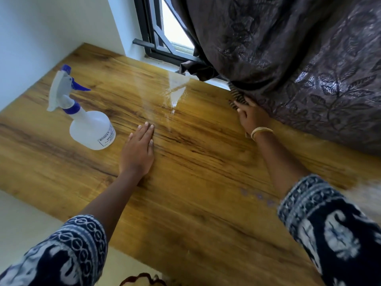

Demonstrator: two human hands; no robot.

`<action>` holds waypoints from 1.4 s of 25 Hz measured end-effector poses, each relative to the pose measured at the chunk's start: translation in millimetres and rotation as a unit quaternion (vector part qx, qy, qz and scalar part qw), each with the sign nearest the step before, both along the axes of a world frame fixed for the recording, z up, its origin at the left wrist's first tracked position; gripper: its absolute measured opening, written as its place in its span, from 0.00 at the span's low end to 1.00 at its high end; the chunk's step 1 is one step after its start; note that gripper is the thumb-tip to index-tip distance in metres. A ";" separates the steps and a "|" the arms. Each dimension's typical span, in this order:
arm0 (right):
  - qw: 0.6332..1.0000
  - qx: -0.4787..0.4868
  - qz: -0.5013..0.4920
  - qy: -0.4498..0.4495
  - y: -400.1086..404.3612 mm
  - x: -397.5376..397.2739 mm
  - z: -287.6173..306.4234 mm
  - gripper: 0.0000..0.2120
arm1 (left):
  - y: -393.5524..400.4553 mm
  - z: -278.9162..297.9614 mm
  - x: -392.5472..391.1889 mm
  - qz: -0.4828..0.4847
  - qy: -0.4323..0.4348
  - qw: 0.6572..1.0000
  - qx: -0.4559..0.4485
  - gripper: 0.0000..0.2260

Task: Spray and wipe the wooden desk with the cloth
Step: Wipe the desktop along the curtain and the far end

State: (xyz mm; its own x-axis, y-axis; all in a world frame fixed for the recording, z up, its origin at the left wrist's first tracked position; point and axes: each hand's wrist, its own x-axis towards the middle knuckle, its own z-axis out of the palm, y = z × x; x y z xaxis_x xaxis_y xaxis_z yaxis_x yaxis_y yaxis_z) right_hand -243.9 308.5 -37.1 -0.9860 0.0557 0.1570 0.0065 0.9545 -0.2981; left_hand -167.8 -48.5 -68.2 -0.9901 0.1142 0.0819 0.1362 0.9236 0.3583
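Observation:
The wooden desk fills the middle of the view, with a wet shiny patch near the window. A white spray bottle with a blue nozzle stands on the desk at the left. My left hand lies flat on the wood just right of the bottle, fingers together, holding nothing. My right hand presses on a striped cloth at the far right of the desk, right against the curtain. Only a small part of the cloth shows beyond the fingers.
A dark patterned curtain hangs over the desk's right and back side. A window with a black frame sits behind the desk. A white wall borders the desk at the left. Floor shows below the near-left edge.

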 end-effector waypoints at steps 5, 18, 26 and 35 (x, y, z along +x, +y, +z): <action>0.999 0.024 0.031 -0.003 -54.3 42.1 2.6 0.19 | -2.1 -2.2 -0.1 -0.002 0.009 1.000 -0.003 0.22; 0.996 0.022 0.081 -0.026 -58.3 87.9 -4.5 0.21 | -37.4 4.1 119.9 -0.107 -0.005 0.994 0.036 0.21; 0.987 0.011 0.153 -0.039 -177.2 226.2 -4.3 0.25 | -39.5 1.4 134.5 -0.101 0.012 0.994 0.026 0.20; 0.994 0.073 0.077 -0.027 -86.5 197.5 -7.5 0.22 | -33.7 -1.2 154.3 -0.079 0.004 0.997 -0.026 0.23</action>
